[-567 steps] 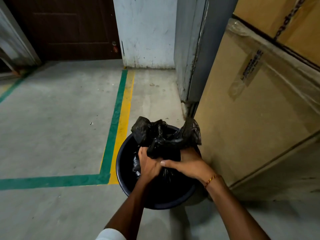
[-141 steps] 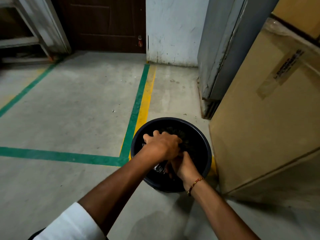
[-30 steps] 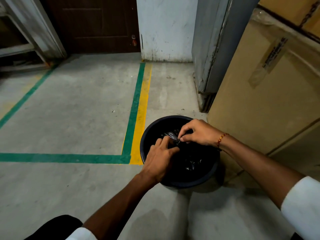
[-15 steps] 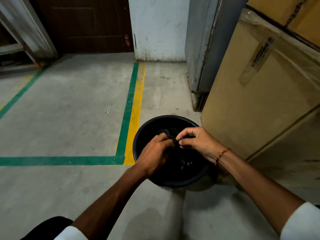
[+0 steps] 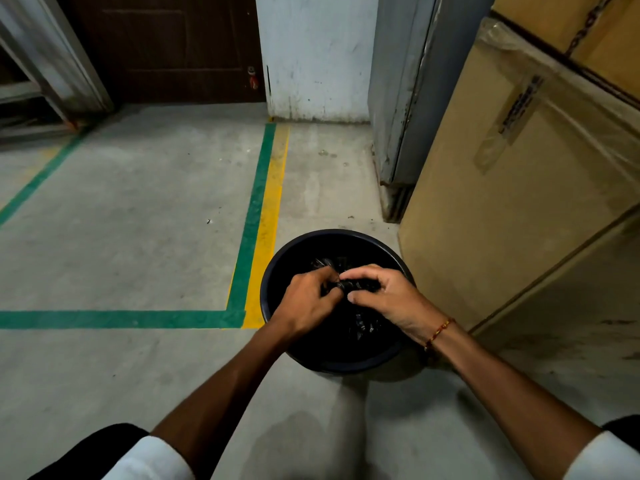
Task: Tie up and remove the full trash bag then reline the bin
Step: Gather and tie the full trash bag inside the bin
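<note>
Two hands knotting the bag inside the bin

Both hands were down over the mouth of the bin, fingers curled and meeting in the middle. The left hand [image 5: 306, 299] pinched a twisted bit of the black trash bag [image 5: 356, 285] from the left side, and the right hand [image 5: 388, 299] gripped the same gathered strand from the right, thumb tucked underneath. The right wrist had a thin red and gold thread bracelet [image 5: 439, 333] on it. White sleeves [image 5: 149, 459] showed at the bottom of the view on both arms.

The bag itself sat inside the round dark bin [image 5: 277, 271], pretty much all of it below the rim, with only a few shiny crinkles visible. Couldn't tell how full it was, too dark in there.

The bin stood on the concrete floor [image 5: 121, 237], just right of a corner where a green line [image 5: 254, 209] and a yellow line [image 5: 273, 209] ran side by side. Right beside it on the other side was a big cardboard box [image 5: 502, 220] wrapped in clear plastic. Further back were a grey metal door frame [image 5: 398, 98], a whitewashed wall [image 5: 315, 57] and a dark brown door [image 5: 166, 46].
</note>
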`<action>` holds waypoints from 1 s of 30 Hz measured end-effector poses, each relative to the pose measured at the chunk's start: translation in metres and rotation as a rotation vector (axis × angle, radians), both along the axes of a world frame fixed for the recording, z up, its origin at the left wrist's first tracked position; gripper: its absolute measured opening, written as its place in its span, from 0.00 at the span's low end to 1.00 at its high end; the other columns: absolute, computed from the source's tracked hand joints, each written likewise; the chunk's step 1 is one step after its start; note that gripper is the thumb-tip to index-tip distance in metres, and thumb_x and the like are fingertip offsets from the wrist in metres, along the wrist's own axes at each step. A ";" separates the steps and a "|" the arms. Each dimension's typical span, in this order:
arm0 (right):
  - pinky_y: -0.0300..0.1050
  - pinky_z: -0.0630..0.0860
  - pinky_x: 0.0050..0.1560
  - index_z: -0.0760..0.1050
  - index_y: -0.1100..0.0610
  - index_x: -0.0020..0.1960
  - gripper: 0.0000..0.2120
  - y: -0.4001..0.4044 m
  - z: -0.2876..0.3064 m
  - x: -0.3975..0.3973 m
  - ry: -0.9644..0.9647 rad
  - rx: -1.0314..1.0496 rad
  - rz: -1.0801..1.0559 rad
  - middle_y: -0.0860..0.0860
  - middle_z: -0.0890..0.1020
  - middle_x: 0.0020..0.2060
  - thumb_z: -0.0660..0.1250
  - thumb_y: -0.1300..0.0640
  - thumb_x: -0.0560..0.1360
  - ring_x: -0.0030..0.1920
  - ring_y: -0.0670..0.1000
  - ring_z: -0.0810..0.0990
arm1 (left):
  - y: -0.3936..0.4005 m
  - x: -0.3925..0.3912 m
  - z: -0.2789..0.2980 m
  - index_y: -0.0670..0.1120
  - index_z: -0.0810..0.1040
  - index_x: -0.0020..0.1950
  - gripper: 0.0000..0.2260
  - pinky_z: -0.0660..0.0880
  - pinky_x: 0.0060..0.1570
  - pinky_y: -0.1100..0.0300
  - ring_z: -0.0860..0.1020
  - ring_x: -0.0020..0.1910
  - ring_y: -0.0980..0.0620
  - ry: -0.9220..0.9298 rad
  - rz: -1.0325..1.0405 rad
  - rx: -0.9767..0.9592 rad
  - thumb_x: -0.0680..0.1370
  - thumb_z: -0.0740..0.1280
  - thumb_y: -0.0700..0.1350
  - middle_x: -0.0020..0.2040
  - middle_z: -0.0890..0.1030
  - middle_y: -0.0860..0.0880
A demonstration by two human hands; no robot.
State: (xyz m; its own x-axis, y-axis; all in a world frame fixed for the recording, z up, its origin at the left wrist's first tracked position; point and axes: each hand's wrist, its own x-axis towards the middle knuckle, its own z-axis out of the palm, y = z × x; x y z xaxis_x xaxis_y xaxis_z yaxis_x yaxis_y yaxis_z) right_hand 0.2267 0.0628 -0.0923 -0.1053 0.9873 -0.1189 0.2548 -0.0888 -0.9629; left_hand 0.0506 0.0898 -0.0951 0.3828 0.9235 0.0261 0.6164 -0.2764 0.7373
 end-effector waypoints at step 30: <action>0.43 0.77 0.48 0.70 0.51 0.50 0.16 0.003 -0.016 -0.035 0.066 -0.035 -0.488 0.53 0.82 0.43 0.60 0.72 0.74 0.47 0.52 0.81 | -0.001 0.011 -0.002 0.49 0.79 0.46 0.04 0.76 0.43 0.57 0.80 0.42 0.51 -0.044 0.119 -0.012 0.73 0.71 0.47 0.42 0.83 0.50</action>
